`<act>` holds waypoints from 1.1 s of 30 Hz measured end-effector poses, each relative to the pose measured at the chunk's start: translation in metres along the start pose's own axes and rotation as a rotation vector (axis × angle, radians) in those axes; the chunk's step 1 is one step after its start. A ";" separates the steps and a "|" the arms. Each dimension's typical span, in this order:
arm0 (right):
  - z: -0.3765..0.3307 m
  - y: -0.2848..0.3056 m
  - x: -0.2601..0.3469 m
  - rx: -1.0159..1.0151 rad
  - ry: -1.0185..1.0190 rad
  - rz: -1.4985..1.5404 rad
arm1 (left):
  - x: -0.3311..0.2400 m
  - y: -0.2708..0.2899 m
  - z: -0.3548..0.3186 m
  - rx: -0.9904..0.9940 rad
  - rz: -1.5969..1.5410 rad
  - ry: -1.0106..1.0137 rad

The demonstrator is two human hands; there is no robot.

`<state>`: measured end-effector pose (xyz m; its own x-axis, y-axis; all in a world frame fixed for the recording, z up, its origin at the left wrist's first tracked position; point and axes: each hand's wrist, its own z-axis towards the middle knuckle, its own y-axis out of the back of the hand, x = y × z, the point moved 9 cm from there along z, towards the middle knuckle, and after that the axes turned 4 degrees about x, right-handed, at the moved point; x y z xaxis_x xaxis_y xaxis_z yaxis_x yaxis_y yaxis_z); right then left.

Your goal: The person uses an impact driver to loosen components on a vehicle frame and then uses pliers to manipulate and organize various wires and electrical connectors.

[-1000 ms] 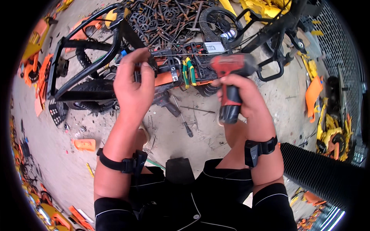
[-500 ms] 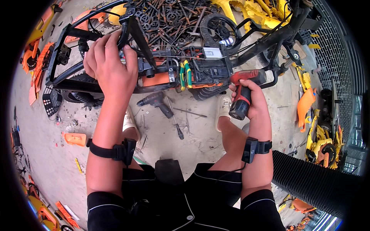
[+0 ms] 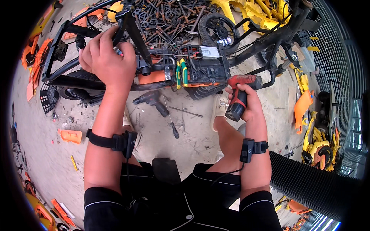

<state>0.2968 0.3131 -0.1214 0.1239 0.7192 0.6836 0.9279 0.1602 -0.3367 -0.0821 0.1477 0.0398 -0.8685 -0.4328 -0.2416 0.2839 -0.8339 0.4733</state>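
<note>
My left hand [image 3: 110, 59] is at the left part of a black bike frame [image 3: 83, 82], its fingers curled beside an upright black tube. A bit of something small and coloured shows between thumb and fingers; most of it is hidden by the hand. In my right hand [image 3: 249, 101] is a red and black cordless power driver [image 3: 239, 96], gripped by its handle, its head pointing right near the frame's lower right tube. Green and yellow pliers [image 3: 181, 74] lie across the middle of the frame, beside an open black compartment [image 3: 208, 69] with wires and a silver box [image 3: 210, 51].
On the floor below the frame lie a dark cordless drill [image 3: 152, 101], a screwdriver [image 3: 174, 129] and a thin rod [image 3: 186, 111]. Behind is a heap of rusty metal parts [image 3: 169, 23]. Yellow body panels [image 3: 266, 13], orange pieces [image 3: 70, 136] and a ribbed black hose [image 3: 308, 181] lie around.
My left hand has shifted slightly left and down, its fingers drawing away from the upright tube. The driver stays in my right hand; the whole view has moved a little.
</note>
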 end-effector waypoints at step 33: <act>0.004 -0.018 0.000 -0.040 -0.023 -0.135 | -0.001 0.000 -0.001 -0.048 -0.032 -0.014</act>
<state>0.2791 0.3132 -0.1177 -0.0106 0.7083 0.7058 0.9489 0.2297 -0.2162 -0.0810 0.1475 0.0391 -0.8828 -0.4014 -0.2440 0.2751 -0.8628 0.4242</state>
